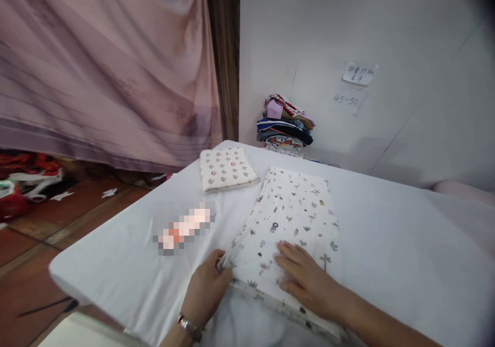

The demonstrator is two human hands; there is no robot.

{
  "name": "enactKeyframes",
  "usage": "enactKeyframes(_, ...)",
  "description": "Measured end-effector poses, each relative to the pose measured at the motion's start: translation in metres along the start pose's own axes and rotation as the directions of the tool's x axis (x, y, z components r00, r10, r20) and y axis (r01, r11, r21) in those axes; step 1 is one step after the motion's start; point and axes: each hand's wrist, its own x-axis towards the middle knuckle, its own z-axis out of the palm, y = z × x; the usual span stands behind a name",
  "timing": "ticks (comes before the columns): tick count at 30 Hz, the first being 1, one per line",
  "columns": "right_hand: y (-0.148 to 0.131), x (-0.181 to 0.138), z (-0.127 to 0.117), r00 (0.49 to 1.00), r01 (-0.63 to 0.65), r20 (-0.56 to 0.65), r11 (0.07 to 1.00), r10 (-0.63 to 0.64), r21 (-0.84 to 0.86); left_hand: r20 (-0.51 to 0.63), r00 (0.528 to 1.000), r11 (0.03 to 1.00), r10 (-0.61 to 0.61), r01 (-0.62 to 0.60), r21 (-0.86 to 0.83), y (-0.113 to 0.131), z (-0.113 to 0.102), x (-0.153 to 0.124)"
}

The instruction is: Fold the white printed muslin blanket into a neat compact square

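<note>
A white cloth [294,213] printed with small plants and animals lies folded in layers on the table, its near edge towards me. At its near left corner my left hand [207,287], with a metal watch or bracelet on the wrist, has the edge between thumb and fingers. My right hand [309,280] rests flat on the cloth's near right part, fingers spread. Beyond the left hand sits a smaller folded cream cloth [228,167] with grey and red prints, apart from the larger one. A pixelated, elongated pinkish thing [185,228] lies to the left; its kind cannot be made out.
The white-covered table [390,244] has its left edge above a tiled floor [116,208]. A stack of folded fabrics [286,122] stands at the back against the wall. Pink curtains [116,68] hang at the left. Paper notes [359,73] are on the wall.
</note>
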Motion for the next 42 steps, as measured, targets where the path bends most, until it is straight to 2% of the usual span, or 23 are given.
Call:
enactKeyframes(3,-0.003,-0.024,0.008,0.993,0.026,-0.111,0.997,-0.035,-0.077,-0.023,1.000,0.999,0.008,-0.007,0.039,0.004,0.000,-0.003)
enactKeyframes(7,0.001,-0.052,0.020,0.959,0.076,-0.244,0.959,-0.145,-0.271,-0.081,0.996,0.984,0.041,-0.027,0.176,0.010,0.004,-0.006)
enactKeyframes(11,0.014,-0.080,0.033,0.928,-0.001,-0.343,0.924,-0.141,-0.382,-0.180,0.980,0.949,0.084,-0.023,0.316,0.013,0.006,0.000)
enactKeyframes(15,0.019,-0.104,0.044,0.918,-0.059,-0.382,0.919,-0.104,-0.390,-0.107,0.990,0.913,0.094,-0.043,0.407,0.013,0.008,0.015)
enactKeyframes(19,0.012,-0.110,0.052,0.881,-0.151,-0.472,0.936,-0.019,-0.319,-0.024,0.999,0.907,0.027,-0.015,0.421,0.019,0.006,0.025)
enactKeyframes(22,0.005,-0.101,0.054,0.871,-0.170,-0.490,0.952,0.026,-0.253,-0.019,1.000,0.918,-0.002,0.009,0.396,0.023,0.004,0.024)
enactKeyframes(28,-0.003,-0.086,0.057,0.848,-0.169,-0.526,0.972,0.059,-0.163,-0.109,0.986,0.923,0.123,-0.073,0.377,0.016,0.008,0.017)
enactKeyframes(30,-0.001,-0.087,0.061,0.835,-0.165,-0.545,0.978,0.069,-0.128,-0.106,0.984,0.927,0.146,-0.098,0.363,0.013,0.009,0.018)
enactKeyframes(34,0.007,-0.091,0.069,0.799,-0.167,-0.586,0.986,0.132,-0.007,-0.029,0.994,0.954,0.110,-0.097,0.282,0.013,0.007,0.019)
enactKeyframes(37,0.010,-0.092,0.069,0.774,-0.188,-0.597,0.977,0.211,0.102,-0.023,0.995,0.968,0.099,-0.091,0.235,0.016,0.006,0.021)
enactKeyframes(42,0.007,-0.094,0.062,0.771,-0.238,-0.568,0.958,0.287,0.160,-0.027,0.995,0.987,0.093,-0.088,0.138,0.018,0.006,0.026)
